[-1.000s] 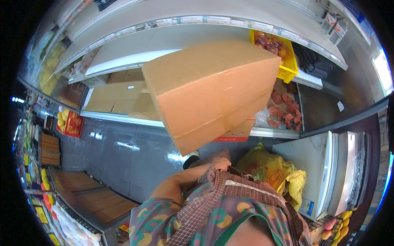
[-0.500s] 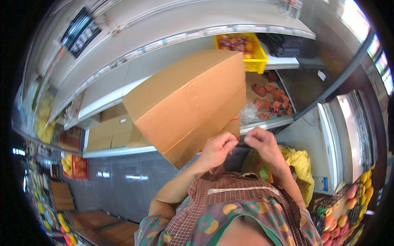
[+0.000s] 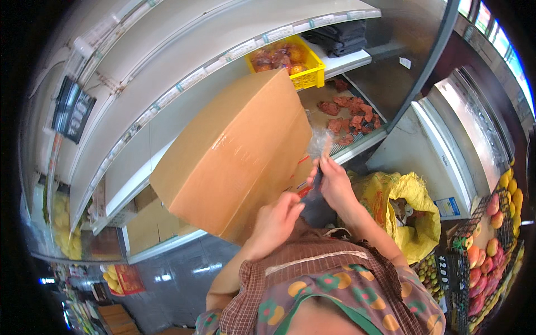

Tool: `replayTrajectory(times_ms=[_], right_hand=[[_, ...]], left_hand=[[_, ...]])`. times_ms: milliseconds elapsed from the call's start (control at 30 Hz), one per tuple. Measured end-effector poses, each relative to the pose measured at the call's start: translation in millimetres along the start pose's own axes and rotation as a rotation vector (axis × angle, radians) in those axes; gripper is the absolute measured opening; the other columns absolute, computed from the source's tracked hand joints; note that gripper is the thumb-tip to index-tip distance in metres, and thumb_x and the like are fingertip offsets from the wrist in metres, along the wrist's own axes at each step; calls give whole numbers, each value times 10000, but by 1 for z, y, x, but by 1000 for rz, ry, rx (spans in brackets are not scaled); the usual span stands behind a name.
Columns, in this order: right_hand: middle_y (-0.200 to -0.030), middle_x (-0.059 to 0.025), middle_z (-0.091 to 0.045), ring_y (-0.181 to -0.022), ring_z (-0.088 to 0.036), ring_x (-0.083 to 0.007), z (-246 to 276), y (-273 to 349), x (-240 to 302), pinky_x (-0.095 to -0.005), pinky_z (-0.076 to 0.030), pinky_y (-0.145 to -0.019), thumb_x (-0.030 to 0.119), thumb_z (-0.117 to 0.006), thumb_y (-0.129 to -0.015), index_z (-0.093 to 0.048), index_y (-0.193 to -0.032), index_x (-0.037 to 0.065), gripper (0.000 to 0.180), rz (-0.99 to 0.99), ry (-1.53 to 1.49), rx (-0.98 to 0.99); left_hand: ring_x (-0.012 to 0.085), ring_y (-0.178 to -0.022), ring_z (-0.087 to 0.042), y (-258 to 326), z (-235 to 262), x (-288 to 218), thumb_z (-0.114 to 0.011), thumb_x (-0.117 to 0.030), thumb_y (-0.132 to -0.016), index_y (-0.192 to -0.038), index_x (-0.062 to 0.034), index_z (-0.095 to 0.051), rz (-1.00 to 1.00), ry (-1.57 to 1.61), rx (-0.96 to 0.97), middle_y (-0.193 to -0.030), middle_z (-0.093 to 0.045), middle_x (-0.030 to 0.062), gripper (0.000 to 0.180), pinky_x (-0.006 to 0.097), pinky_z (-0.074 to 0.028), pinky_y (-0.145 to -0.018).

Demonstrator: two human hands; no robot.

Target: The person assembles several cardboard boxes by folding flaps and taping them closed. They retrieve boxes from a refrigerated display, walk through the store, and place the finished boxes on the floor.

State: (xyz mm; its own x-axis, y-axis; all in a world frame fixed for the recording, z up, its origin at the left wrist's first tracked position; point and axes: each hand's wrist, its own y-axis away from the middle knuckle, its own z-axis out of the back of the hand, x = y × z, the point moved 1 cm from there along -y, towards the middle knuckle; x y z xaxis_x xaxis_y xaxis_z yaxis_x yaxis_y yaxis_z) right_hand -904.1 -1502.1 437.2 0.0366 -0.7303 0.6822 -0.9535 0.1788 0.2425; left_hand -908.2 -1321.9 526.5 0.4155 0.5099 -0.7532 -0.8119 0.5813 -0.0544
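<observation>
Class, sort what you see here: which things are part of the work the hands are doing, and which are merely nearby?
In use:
left hand
right hand
cardboard box
clear plastic wrap, pinched by the right hand

Merely nearby:
yellow crate on the shelf
yellow sack
fruit display

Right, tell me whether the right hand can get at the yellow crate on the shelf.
Probably yes: the right hand is raised beside the cardboard box, and the yellow crate sits above it with open space between, though it would take a long stretch.
</observation>
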Motion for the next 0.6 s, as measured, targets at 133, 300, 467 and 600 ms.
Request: replayTrajectory(times_ms=[133, 300, 467, 600], right_hand=[[-606, -22, -484, -476, -445, -128, 16, -91, 16, -272, -362, -462, 245, -435, -976, -513, -956, 16, 242, 120, 396, -161], [-584, -29, -466, -457, -422, -133, 20, -171, 9, -279, -355, -445, 179, -435, -928, -480, -842, 36, 173, 62, 569, -213], [-588, -36, -464, -452, -419, -136, 12, -188, 11, -285, -345, -425, 156, -445, -908, -468, -793, 46, 161, -13, 724, -91], [-630, -59, -502, -504, -476, -167, 13, -206, 13, -319, -373, -437, 125, -436, -904, -494, -820, 21, 146, -62, 666, -46]], left_hand=[[261, -877, -664, 51, 110, -38, -692, -131, -800, -1086, -31, -611, -247, -60, -510, -988, -677, 141, 313, 347, -521, -767], [293, -1278, -453, 22, 183, 24, -658, -163, -791, -1251, 28, -537, 31, -618, -212, -1332, -513, 196, 512, 384, -364, -1039], [299, -1307, -430, 21, 184, 60, -663, -144, -760, -1292, 27, -516, 166, -105, -271, -1370, -489, 188, 578, 383, -311, -1086], [322, -1313, -421, 19, 181, 57, -659, -124, -733, -1283, 30, -524, 80, -185, -225, -1358, -500, 194, 587, 396, -305, -1091]])
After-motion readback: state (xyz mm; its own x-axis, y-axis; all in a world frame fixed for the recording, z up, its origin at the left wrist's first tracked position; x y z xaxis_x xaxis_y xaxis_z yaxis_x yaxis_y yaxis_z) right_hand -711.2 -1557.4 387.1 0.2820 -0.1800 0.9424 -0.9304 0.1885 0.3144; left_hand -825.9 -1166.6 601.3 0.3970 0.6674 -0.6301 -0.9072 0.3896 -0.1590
